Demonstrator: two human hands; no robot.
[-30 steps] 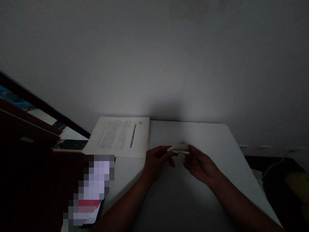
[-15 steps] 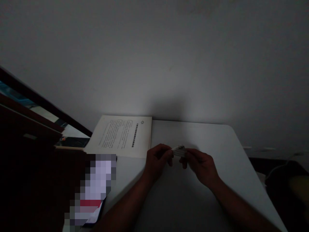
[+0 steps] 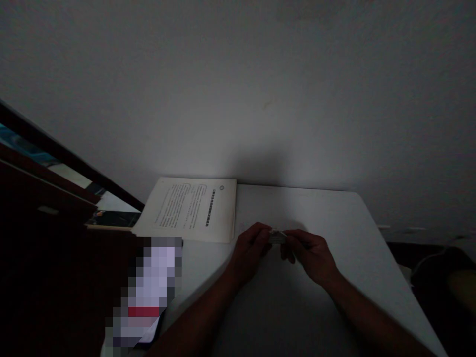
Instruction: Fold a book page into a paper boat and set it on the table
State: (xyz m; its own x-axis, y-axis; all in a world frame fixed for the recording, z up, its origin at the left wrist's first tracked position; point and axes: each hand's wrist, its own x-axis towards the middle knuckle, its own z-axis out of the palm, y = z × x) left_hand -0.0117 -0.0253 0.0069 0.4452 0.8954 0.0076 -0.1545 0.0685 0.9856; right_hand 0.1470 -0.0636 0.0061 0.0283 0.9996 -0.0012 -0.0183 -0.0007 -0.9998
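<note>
A small, pale piece of folded paper (image 3: 276, 238) is held above the white table (image 3: 316, 208), between my two hands. My left hand (image 3: 253, 250) pinches its left end with thumb and fingers. Its right end is pinched by my right hand (image 3: 310, 253), whose lower fingers curl beneath. The fingers cover much of the paper, and dim light hides its details.
Printed sheets (image 3: 186, 208) lie in a stack at the table's back left. In front of them is a phone (image 3: 148, 292) with a blurred-out screen. A wall (image 3: 297, 99) rises behind the table. Dark furniture (image 3: 44, 258) stands at the left.
My left hand has moved a little to the right, closer to my right hand. The paper between them looks narrower and more covered by the fingers.
</note>
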